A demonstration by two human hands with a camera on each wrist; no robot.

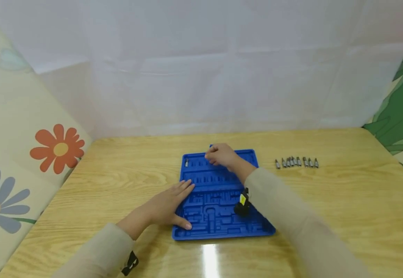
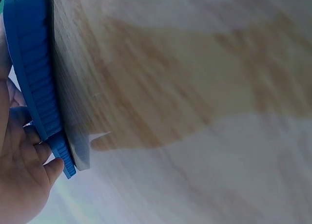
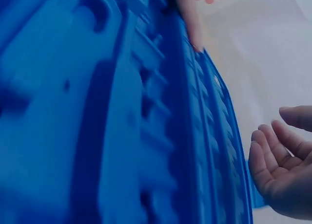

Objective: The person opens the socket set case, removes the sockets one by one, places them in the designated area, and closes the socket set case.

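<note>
A blue molded case tray (image 1: 211, 231) with many shaped recesses lies on the table. My left hand (image 1: 168, 202) rests over its left edge, fingers extended, thumb at the lower corner. In the left wrist view, the left hand (image 2: 27, 170) lies along the tray's blue side wall (image 2: 36, 68). Above the tray's far slotted row is my right hand (image 1: 222, 155), fingers bent. The right wrist view shows that right hand (image 3: 285, 165) with thumb and fingertips apart and nothing visible between them. One small metal bit (image 1: 186, 163) sits in the far left slot.
Several small dark-tipped metal bits (image 1: 295, 161) stand in a row on the wooden table (image 1: 128, 166), right of the tray. A white sheet (image 1: 201, 77) hangs behind the table, with flower-patterned panels at both sides.
</note>
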